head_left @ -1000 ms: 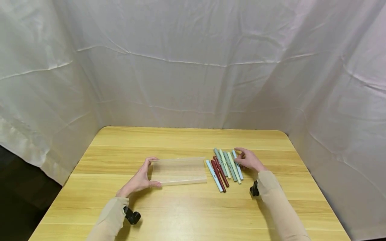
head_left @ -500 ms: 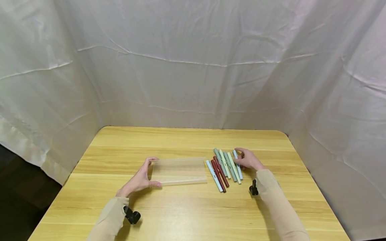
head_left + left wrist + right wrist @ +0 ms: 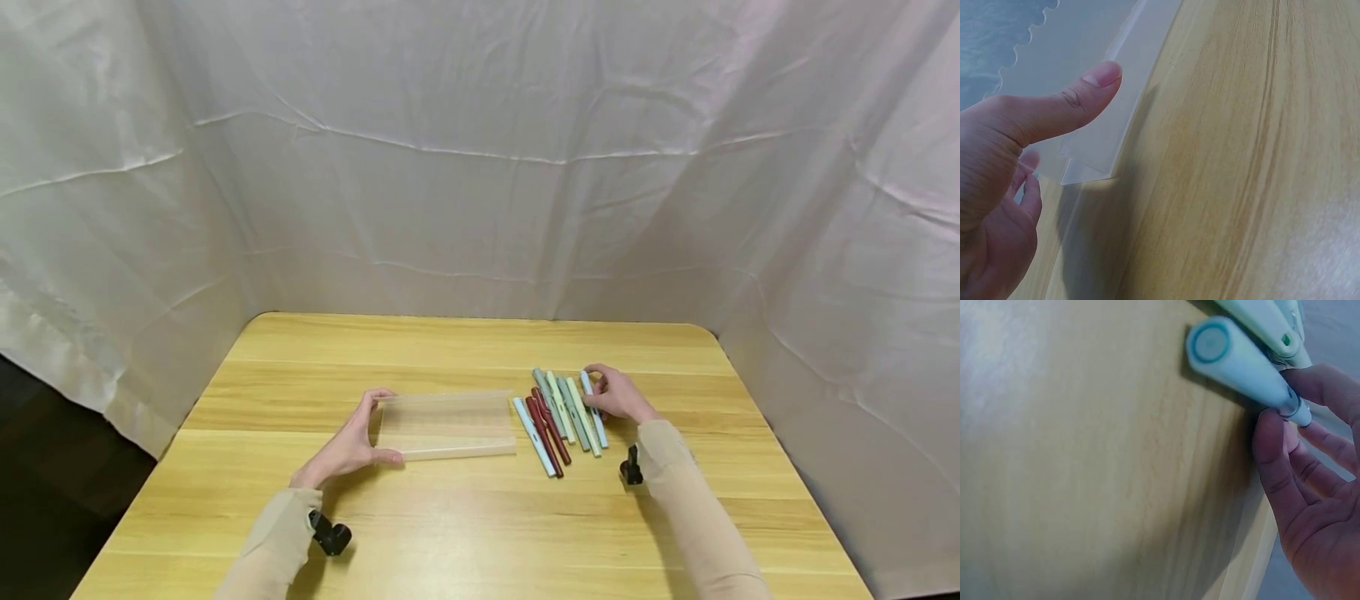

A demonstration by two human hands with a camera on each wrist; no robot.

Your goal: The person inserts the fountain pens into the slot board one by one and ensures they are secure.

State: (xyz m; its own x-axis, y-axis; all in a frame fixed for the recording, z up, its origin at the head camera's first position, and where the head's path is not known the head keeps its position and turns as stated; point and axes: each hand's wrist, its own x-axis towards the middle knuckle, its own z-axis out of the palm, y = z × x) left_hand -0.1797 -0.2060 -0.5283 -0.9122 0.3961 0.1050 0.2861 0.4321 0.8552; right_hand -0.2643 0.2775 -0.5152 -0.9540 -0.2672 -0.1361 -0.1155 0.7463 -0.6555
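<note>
My left hand (image 3: 348,446) grips the left end of a clear plastic pen rack (image 3: 450,427), thumb on the near side and fingers on the far side. Its scalloped edge (image 3: 1017,47) shows in the left wrist view. At the right end of a row of pens, my right hand (image 3: 618,396) pinches a light blue pen (image 3: 602,431) between thumb and fingers. The round end of that same pen (image 3: 1210,342) points toward the right wrist camera. Beside it lies a pale green pen (image 3: 582,417).
Left of the pinched pen lie grey-green pens (image 3: 573,417), dark red pens (image 3: 543,437) and another light blue pen (image 3: 534,437), close to the rack's right end. The wooden table (image 3: 450,533) is enclosed by pale curtains (image 3: 480,208) at the back and sides.
The far end of the light blue pen in my right hand has shifted slightly right, widening the gap to the pale green pen. My left hand and the rack hold still.
</note>
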